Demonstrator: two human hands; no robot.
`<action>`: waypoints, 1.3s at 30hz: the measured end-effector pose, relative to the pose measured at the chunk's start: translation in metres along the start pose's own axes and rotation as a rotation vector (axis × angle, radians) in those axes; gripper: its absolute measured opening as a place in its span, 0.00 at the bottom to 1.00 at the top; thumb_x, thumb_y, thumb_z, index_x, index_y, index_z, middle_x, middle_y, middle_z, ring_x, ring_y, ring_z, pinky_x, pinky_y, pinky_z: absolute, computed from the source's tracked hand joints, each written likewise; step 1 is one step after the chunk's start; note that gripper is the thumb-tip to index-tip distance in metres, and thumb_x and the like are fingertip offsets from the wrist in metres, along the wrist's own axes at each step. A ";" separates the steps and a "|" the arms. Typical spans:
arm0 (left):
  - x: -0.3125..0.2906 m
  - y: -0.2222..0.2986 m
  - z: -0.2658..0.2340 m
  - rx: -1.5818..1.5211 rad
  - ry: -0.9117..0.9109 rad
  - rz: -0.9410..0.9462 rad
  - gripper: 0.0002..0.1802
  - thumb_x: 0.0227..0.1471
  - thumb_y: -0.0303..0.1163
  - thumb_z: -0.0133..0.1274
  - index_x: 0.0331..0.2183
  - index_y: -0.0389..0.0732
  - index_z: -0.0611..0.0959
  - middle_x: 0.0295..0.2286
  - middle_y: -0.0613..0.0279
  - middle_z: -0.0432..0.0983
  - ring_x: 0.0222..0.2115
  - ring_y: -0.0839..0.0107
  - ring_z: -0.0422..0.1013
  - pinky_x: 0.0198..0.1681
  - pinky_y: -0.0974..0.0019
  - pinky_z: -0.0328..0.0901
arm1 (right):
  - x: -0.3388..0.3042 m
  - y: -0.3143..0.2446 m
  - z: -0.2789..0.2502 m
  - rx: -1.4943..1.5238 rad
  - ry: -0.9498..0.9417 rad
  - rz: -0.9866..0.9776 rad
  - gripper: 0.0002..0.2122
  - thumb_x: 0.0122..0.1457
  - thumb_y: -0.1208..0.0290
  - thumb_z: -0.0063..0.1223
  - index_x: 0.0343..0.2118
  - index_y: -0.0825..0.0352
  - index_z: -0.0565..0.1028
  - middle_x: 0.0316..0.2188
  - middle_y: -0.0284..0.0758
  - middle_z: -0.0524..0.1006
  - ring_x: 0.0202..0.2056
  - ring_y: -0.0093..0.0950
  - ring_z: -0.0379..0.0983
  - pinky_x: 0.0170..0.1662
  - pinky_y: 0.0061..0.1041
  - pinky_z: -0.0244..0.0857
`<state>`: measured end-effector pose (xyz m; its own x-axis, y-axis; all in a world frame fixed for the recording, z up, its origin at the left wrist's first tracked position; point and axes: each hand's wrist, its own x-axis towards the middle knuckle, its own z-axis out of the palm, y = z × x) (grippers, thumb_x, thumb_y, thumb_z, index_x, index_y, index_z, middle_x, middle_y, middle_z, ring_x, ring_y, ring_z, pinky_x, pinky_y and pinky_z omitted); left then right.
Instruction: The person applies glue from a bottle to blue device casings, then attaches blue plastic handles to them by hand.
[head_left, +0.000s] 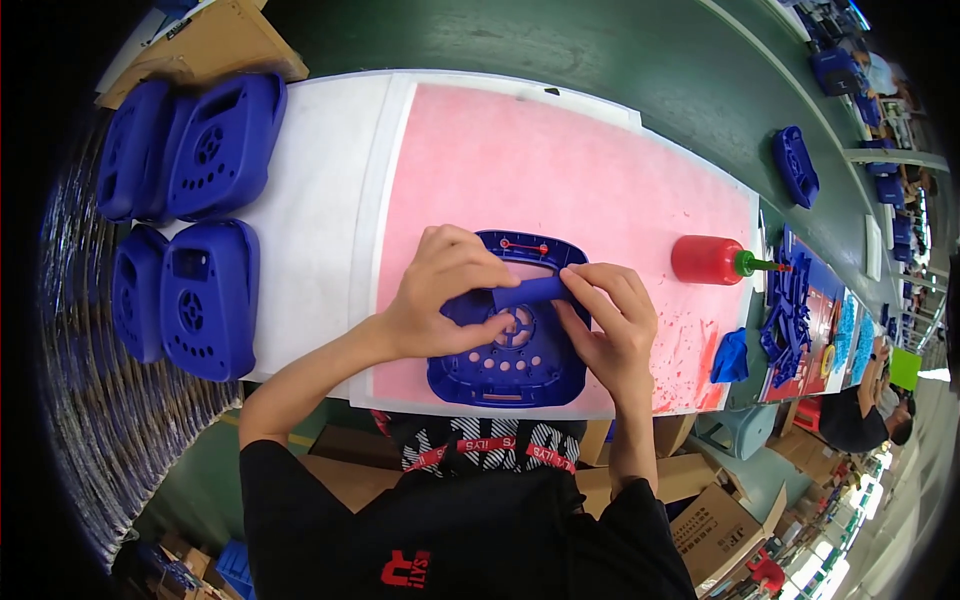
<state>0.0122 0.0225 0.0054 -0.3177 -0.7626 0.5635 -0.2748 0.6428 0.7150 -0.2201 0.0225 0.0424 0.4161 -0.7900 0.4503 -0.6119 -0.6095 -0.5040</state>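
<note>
A blue plastic housing shell lies open side up on the pink sheet in front of me. Over its far half is a short, smooth blue plastic piece, held level. My right hand pinches the piece's right end between thumb and fingers. At its left end is my left hand, fingers curled against the upper edge and thumb at the lower edge. The shell shows a round spoked opening and a row of holes. Two red-marked spots joined by a thin line sit at its far rim.
Several blue shells stand at the left. A red bottle with a green nozzle lies to the right, near a blue cloth-like piece and a heap of blue parts. Another blue shell rests on the green bench.
</note>
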 end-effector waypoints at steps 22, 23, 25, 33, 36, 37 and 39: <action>0.007 -0.019 -0.003 0.007 0.032 -0.231 0.14 0.41 0.21 0.62 0.35 0.36 0.84 0.37 0.55 0.79 0.37 0.62 0.75 0.40 0.65 0.71 | 0.009 0.012 0.029 -0.009 0.021 0.089 0.15 0.44 0.81 0.64 0.38 0.70 0.79 0.39 0.39 0.79 0.40 0.37 0.76 0.42 0.31 0.72; 0.006 -0.018 -0.002 0.002 0.029 -0.252 0.14 0.41 0.21 0.61 0.35 0.36 0.84 0.38 0.55 0.80 0.37 0.61 0.75 0.40 0.65 0.71 | 0.008 0.012 0.030 -0.011 0.034 0.087 0.15 0.44 0.81 0.64 0.38 0.70 0.78 0.39 0.40 0.79 0.40 0.38 0.76 0.42 0.31 0.72; 0.005 -0.017 -0.002 -0.003 0.027 -0.273 0.14 0.41 0.21 0.61 0.36 0.36 0.85 0.39 0.55 0.80 0.37 0.61 0.76 0.40 0.64 0.71 | 0.007 0.013 0.031 -0.014 0.046 0.084 0.15 0.44 0.81 0.63 0.38 0.71 0.78 0.40 0.40 0.79 0.40 0.38 0.76 0.41 0.31 0.71; 0.000 -0.016 -0.001 0.039 -0.006 -0.276 0.15 0.42 0.22 0.60 0.37 0.37 0.86 0.43 0.56 0.79 0.37 0.62 0.76 0.40 0.65 0.71 | 0.004 0.014 0.035 -0.002 0.062 0.092 0.14 0.44 0.82 0.63 0.38 0.70 0.79 0.41 0.41 0.79 0.40 0.38 0.76 0.41 0.32 0.72; 0.002 -0.014 -0.002 0.021 -0.003 -0.304 0.14 0.41 0.22 0.60 0.35 0.37 0.86 0.43 0.55 0.79 0.37 0.62 0.76 0.40 0.64 0.72 | 0.002 0.016 0.037 -0.025 0.053 0.074 0.14 0.44 0.81 0.62 0.37 0.70 0.79 0.42 0.41 0.79 0.41 0.38 0.76 0.41 0.32 0.73; 0.002 -0.014 -0.002 0.020 -0.001 -0.306 0.14 0.41 0.22 0.60 0.35 0.37 0.86 0.43 0.55 0.79 0.37 0.62 0.76 0.40 0.64 0.72 | 0.002 0.016 0.036 -0.025 0.050 0.074 0.14 0.44 0.81 0.62 0.37 0.70 0.79 0.42 0.41 0.79 0.41 0.38 0.76 0.41 0.32 0.73; 0.002 -0.014 -0.003 0.131 -0.064 -0.210 0.15 0.40 0.20 0.59 0.36 0.35 0.85 0.44 0.53 0.78 0.39 0.60 0.75 0.38 0.64 0.71 | 0.004 0.013 0.034 -0.111 0.012 0.041 0.14 0.45 0.80 0.61 0.38 0.71 0.79 0.43 0.41 0.78 0.41 0.38 0.76 0.41 0.32 0.73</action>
<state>0.0180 0.0121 -0.0020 -0.2970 -0.8769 0.3779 -0.4548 0.4779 0.7515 -0.2036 0.0093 0.0122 0.3816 -0.8128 0.4401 -0.6990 -0.5653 -0.4379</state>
